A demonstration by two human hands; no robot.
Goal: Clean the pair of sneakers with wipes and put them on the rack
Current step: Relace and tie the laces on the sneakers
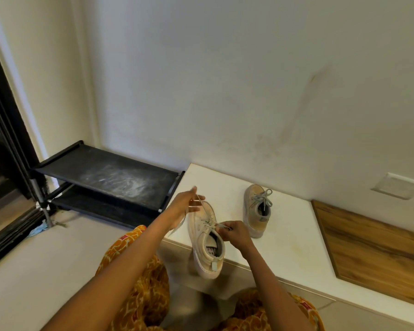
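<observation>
While both hands work the laces, this is how the job stands.

Near sneaker: the sneaker (204,237) lies with its toe on the white desk (294,242) and its heel hanging over the front edge, laces loose.
Left hand: the left hand (185,207) is raised near the toe, fingers pinching one lace end and drawing it up and away.
Right hand: the right hand (236,235) is curled beside the tongue, pinching the other lace end.
Second sneaker: the second sneaker (257,210) stands upright on the desk, near the wall, apart from the first, laces tied in a bow.
Rack: the black rack (105,174) sits on the floor left of the desk; its top shelf is dusty and holds no shoes.
Wipes: none visible in this view.
Progress: early or mid-task by my judgement; neither sneaker is on the rack, and whether any wiping is finished cannot be told.
Left to do: settle the laces, wipe as needed, move both sneakers onto the rack.
</observation>
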